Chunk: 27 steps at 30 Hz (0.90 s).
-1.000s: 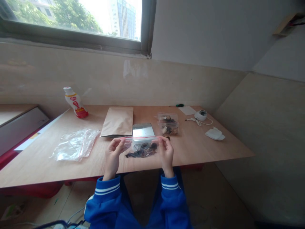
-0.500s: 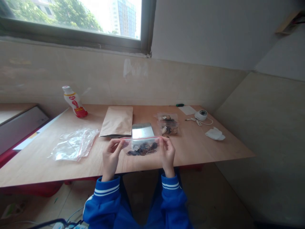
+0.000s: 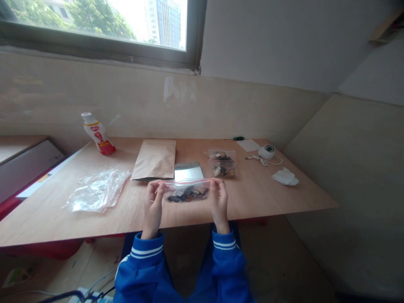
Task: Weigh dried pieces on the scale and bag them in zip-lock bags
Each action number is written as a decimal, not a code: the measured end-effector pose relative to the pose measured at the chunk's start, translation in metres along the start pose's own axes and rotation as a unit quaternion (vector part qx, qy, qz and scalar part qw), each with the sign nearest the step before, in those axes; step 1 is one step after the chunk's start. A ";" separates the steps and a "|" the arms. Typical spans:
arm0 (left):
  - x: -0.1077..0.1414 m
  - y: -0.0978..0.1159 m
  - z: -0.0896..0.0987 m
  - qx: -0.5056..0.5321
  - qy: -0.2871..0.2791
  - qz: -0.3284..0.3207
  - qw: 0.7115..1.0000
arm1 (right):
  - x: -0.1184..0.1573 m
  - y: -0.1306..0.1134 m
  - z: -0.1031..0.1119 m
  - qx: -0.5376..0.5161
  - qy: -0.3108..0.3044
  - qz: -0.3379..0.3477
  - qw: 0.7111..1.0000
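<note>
A clear zip bag [image 3: 187, 193] with a red seal line and dark and brown pieces inside hangs between my hands over the table's front part. My left hand [image 3: 154, 204] pinches its top left corner, and my right hand [image 3: 219, 200] pinches the top right corner. Just behind the bag lies a silver flat device [image 3: 188, 171], partly hidden by it. A brown paper pouch [image 3: 154, 160] lies to the left of the device. Two filled zip bags [image 3: 222, 163] rest one behind the other, to its right.
Clear plastic bags [image 3: 97, 191] lie on the wooden table [image 3: 252, 193] at left, near a red and white bottle [image 3: 98, 134]. At right are a white camera [image 3: 267, 152] with its cable, crumpled tissue [image 3: 285, 176], white paper [image 3: 248, 145] and a green-handled tool [image 3: 239, 138].
My left hand has moved right and slightly up along the bag's top edge. My right hand has shifted slightly left and up, and the bag has risen a little.
</note>
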State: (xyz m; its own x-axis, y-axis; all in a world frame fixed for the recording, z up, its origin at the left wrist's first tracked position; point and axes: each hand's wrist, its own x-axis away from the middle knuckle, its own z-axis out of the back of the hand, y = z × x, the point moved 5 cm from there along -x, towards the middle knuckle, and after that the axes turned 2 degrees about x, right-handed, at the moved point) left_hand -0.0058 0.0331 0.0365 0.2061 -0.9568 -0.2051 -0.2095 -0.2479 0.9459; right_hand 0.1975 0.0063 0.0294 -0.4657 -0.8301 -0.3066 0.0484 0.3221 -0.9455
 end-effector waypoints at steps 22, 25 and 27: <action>-0.008 -0.006 -0.002 -0.089 -0.039 0.002 0.995 | -0.003 0.004 0.000 -0.030 -0.017 -0.026 0.999; -0.006 -0.004 0.000 -0.110 -0.033 -0.003 0.993 | -0.001 0.007 0.001 -0.022 -0.005 -0.024 0.999; -0.005 -0.003 0.001 -0.118 -0.022 -0.005 0.993 | -0.001 0.009 0.001 -0.024 0.004 -0.025 0.999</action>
State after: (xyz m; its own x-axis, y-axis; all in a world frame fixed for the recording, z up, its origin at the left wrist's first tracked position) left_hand -0.0075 0.0386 0.0347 0.1636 -0.9616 -0.2203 0.0238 -0.2194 0.9753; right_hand 0.1990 0.0095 0.0210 -0.4734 -0.8424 -0.2575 -0.0176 0.3013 -0.9534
